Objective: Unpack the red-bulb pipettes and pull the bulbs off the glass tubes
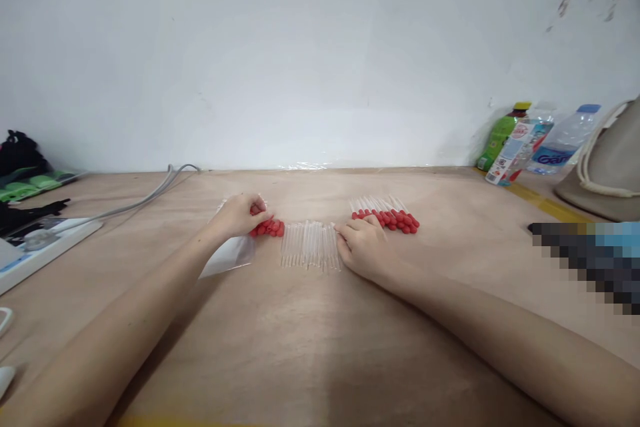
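Observation:
My left hand (245, 213) is closed, its thumb and fingers pinched together at a small pile of red rubber bulbs (273, 227). What sits between those fingertips is hidden. Under its wrist lies a clear plastic bag (230, 257). A row of thin clear dropper tubes (310, 245) lies side by side between my hands. My right hand (364, 247) rests on the table at the row's right end, fingers curled with the tips on the top of a tube there. Behind it is a pile of droppers (393, 213), clear tubes fitted with red bulbs, bulbs toward me.
At the back right stand a green bottle (497, 137), a carton (515, 153), a clear bottle with a blue cap (563, 143) and a beige hat (607, 153). A blurred dark object (585, 260) lies right. On the left are a power strip (55, 247) and grey cable (145, 199).

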Tool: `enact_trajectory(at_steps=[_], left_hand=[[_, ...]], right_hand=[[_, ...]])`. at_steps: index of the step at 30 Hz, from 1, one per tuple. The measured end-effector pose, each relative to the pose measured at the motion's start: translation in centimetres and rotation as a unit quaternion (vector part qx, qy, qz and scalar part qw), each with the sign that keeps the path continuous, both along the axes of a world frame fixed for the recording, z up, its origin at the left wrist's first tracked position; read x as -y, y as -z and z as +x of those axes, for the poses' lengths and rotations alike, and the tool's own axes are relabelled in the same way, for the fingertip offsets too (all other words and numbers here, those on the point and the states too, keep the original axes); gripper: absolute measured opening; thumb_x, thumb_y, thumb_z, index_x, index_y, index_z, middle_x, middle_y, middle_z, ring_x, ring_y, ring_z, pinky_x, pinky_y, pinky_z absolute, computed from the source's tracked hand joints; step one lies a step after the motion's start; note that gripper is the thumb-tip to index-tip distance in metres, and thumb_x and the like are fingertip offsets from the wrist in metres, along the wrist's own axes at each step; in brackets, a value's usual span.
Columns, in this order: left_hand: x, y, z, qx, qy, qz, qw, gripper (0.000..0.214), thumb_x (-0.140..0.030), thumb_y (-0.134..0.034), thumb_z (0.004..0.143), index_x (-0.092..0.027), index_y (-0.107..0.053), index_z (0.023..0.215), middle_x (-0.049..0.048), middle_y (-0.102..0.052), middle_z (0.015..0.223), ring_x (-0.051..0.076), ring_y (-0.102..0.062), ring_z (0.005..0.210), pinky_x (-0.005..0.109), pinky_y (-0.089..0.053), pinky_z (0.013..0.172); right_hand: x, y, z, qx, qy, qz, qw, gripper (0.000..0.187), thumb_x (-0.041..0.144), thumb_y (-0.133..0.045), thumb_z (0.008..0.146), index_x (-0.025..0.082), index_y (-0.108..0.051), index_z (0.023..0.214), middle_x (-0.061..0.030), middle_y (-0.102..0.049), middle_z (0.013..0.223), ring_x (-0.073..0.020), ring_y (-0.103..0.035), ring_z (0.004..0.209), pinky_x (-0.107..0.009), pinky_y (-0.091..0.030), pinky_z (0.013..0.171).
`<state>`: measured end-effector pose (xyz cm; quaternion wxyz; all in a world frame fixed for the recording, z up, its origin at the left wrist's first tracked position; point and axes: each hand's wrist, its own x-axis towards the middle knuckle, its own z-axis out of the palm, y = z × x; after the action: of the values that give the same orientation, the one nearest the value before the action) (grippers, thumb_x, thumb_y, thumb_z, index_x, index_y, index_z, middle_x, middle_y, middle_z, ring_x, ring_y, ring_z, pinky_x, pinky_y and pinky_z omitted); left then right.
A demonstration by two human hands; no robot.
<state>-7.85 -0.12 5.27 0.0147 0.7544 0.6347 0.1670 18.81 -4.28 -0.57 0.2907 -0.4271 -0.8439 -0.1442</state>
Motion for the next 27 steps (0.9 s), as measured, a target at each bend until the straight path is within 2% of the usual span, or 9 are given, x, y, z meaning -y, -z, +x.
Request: enact_trajectory(at_steps=[2,5,10,15,18,21,24,27], left_hand=[[0.1,0.2,0.0,0.003,0.012,-0.015,1.000,0.024,-0.043,-0.051,0.072,-0.020,-0.057,0.071,0.0007,-0.064,0.069,0.016,-0.057,0.064,0.024,-0.039,0.057],[0.2,-0.1,0.3,0.009,-0.003,0.000,1.000,0.031,-0.047,-0.046,0.076,-0.020,-0.059,0.068,0.0010,-0.064,0.070,0.016,-0.057,0.066,0.025,-0.038,0.058],[0.6,-0.9,0.8,0.043,-0.017,0.048,0.998,0.032,-0.049,-0.048,0.076,-0.020,-0.062,0.078,0.0012,-0.066,0.080,0.016,-0.056,0.066,0.026,-0.039,0.060],[1.3,-0.5,2.2,0.049,0.032,0.097,0.994,0.024,-0.041,-0.052,0.076,-0.019,-0.061,0.079,0.0015,-0.064,0.080,0.015,-0.054,0.066,0.026,-0.040,0.062],[1.7,0.1,3.8,0.047,0.086,0.104,0.990,0.022,-0.038,-0.051,0.078,-0.018,-0.060,0.080,0.0027,-0.063,0.082,0.017,-0.056,0.071,0.027,-0.042,0.064],[1.7,0.8,6.1,0.032,0.126,0.097,0.987,0.021,-0.038,-0.051,0.078,-0.019,-0.060,0.079,0.0038,-0.061,0.082,0.019,-0.056,0.077,0.029,-0.043,0.065],[1.0,1.3,9.1,0.011,0.138,0.084,0.987,0.022,-0.039,-0.054,0.077,-0.018,-0.062,0.077,0.0054,-0.060,0.081,0.021,-0.056,0.078,0.032,-0.043,0.069],[-0.3,1.6,12.0,-0.012,0.179,0.046,0.983,0.025,-0.044,-0.061,0.071,-0.019,-0.065,0.075,0.0060,-0.060,0.082,0.022,-0.056,0.082,0.035,-0.043,0.074]], right_hand=[[0.2,0.2,-0.3,0.007,-0.003,-0.014,1.000,0.017,0.012,-0.045,0.077,0.015,-0.059,0.068,-0.0047,-0.063,0.068,-0.0145,-0.054,0.065,-0.030,-0.025,0.065],[0.6,0.3,-0.5,-0.008,-0.009,-0.031,0.999,0.017,0.018,-0.046,0.080,0.016,-0.062,0.073,-0.0044,-0.063,0.070,-0.0144,-0.055,0.069,-0.031,-0.024,0.067],[1.1,0.3,-0.4,-0.023,-0.023,-0.045,0.998,0.031,0.044,-0.048,0.083,0.018,-0.065,0.087,-0.0046,-0.063,0.075,-0.0167,-0.055,0.074,-0.033,-0.025,0.071],[1.3,0.2,-0.2,-0.002,-0.030,-0.056,0.998,0.045,0.056,-0.045,0.080,0.018,-0.065,0.092,-0.0077,-0.062,0.079,-0.0190,-0.054,0.077,-0.035,-0.026,0.073],[1.4,0.0,0.1,-0.017,-0.044,-0.067,0.997,0.048,0.057,-0.044,0.080,0.017,-0.063,0.097,-0.0084,-0.062,0.082,-0.0191,-0.054,0.078,-0.035,-0.026,0.074],[1.8,0.1,1.0,-0.052,-0.073,-0.054,0.995,0.042,0.052,-0.047,0.081,0.018,-0.062,0.099,-0.0075,-0.063,0.083,-0.0179,-0.055,0.078,-0.034,-0.026,0.075],[2.2,0.6,2.6,-0.084,-0.102,-0.021,0.991,0.029,0.042,-0.051,0.081,0.018,-0.065,0.091,-0.0043,-0.063,0.076,-0.0153,-0.054,0.073,-0.033,-0.026,0.074],[2.5,1.2,4.4,-0.098,-0.108,-0.007,0.989,0.020,0.034,-0.053,0.081,0.019,-0.066,0.079,-0.0010,-0.061,0.066,-0.0120,-0.052,0.064,-0.032,-0.025,0.073]])
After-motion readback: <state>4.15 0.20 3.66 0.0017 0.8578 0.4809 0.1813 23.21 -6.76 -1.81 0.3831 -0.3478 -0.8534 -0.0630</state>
